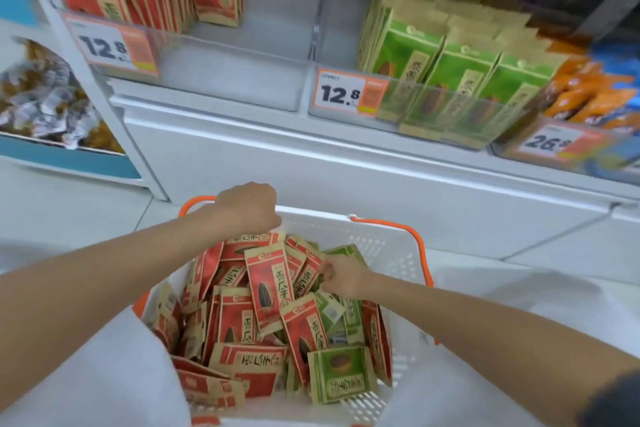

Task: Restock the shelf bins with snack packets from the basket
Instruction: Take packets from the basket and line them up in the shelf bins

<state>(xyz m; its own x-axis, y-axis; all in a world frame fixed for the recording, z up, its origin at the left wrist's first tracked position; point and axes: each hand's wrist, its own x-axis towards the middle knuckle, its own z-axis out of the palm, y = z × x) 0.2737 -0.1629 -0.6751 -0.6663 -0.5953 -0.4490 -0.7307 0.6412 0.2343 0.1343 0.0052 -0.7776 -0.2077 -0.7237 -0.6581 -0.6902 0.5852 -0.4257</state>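
Right hand (341, 276) fingers pinch a packet (311, 276) in the basket (388, 246), centre frame. Left hand (247, 208) fingers curl at its far rim, grip hidden. Best to lift one colour only, matching the shelf bins (235, 59).

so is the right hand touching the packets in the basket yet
Touching. The head view shows the right hand with its fingers curled down onto the packets in the basket, pinching the edge of one, with no gap.

My only camera, a wide-angle one, sits on my head, facing forward and steeply down. The basket (388, 246) fills the near middle, close below me; the shelf (242, 128) crosses the far top, a little further off and tilted in view.
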